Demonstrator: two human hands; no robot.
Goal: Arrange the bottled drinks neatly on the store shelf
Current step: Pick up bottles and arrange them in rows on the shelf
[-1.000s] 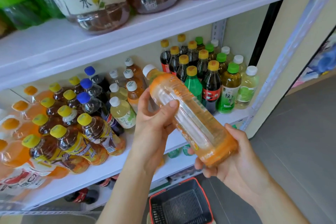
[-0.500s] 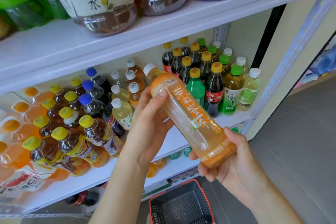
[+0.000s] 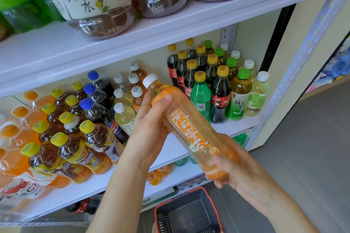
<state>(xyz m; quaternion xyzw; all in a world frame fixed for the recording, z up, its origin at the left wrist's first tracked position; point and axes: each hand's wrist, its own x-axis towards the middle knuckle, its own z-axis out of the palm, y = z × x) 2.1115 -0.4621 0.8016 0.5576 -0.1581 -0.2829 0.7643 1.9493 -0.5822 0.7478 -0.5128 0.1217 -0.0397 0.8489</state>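
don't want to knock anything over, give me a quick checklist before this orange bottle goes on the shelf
1. Grip: left hand and right hand both hold the orange bottle - ok.
2. Cap: white cap is on - ok.
3. Label: printed front faces the camera - ok.
4. Upright: bottle tilted, cap toward the middle shelf - not ok.
5. Matching row: similar white-capped bottles stand behind the left hand - ok.
6. Free spot in front of that row: hidden by the left hand - cannot tell.
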